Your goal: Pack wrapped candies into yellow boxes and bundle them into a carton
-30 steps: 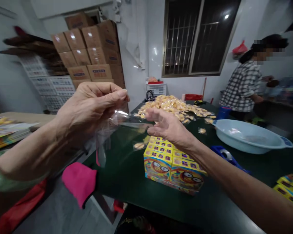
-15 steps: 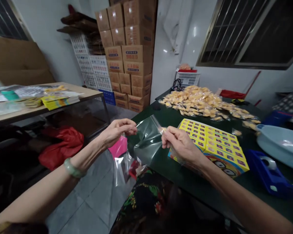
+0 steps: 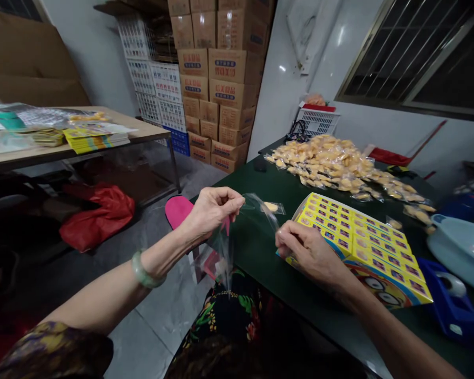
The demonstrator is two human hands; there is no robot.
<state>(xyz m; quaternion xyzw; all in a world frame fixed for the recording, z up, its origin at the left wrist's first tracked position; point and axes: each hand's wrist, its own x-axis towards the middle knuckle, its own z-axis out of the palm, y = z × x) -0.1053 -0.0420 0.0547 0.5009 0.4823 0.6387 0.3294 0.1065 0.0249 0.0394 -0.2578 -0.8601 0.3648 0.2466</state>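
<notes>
A clear plastic bag (image 3: 227, 247) hangs between my hands over the near edge of the green table. My left hand (image 3: 215, 208), with a pale green bangle on its wrist, pinches one side of the bag's mouth. My right hand (image 3: 304, 250) is closed on the other side of it. Just right of that hand stands a yellow display box (image 3: 379, 239) with rows of small printed packets or boxes on top. A single wrapped yellow piece (image 3: 272, 207) lies on the table beyond the bag. Something pink (image 3: 178, 210) shows behind my left wrist.
Many wrapped yellow pieces (image 3: 332, 160) are heaped at the back of the green table (image 3: 237, 181). A blue tape dispenser (image 3: 450, 300) and a light blue basin (image 3: 464, 247) stand at the right. Stacked cartons (image 3: 233, 95) and another table (image 3: 150, 134) are farther left.
The bag was stretched flat between my hands; now its body hangs narrower below my left hand. The view has shifted, and the wrapped piece on the table now shows in full.
</notes>
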